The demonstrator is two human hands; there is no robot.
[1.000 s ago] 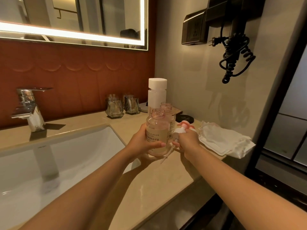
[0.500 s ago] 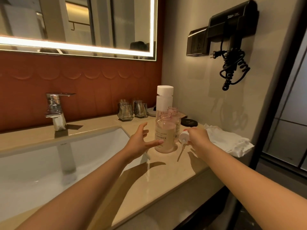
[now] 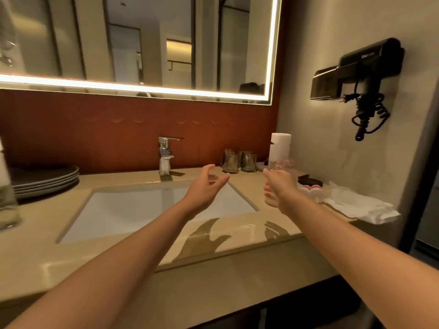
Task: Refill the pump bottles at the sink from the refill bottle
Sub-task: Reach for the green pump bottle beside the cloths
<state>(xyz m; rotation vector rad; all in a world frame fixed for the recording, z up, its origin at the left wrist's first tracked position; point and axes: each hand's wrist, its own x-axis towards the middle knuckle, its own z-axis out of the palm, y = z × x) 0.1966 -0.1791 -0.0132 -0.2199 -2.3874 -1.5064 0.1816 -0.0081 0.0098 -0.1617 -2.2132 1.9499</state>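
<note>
Fingers of the left hand [image 3: 206, 186] are spread, holding nothing. Right hand [image 3: 281, 186] wraps around a pump bottle [image 3: 273, 200]; the white refill bottle [image 3: 279, 148] stands behind.

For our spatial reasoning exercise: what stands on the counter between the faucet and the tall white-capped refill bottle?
In the head view, two faceted glass tumblers stand side by side between the faucet and the refill bottle.

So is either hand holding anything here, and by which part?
Left hand: open, empty, above the sink. Right hand: wrapped around the body of the clear, uncapped pump bottle on the beige counter.
</note>
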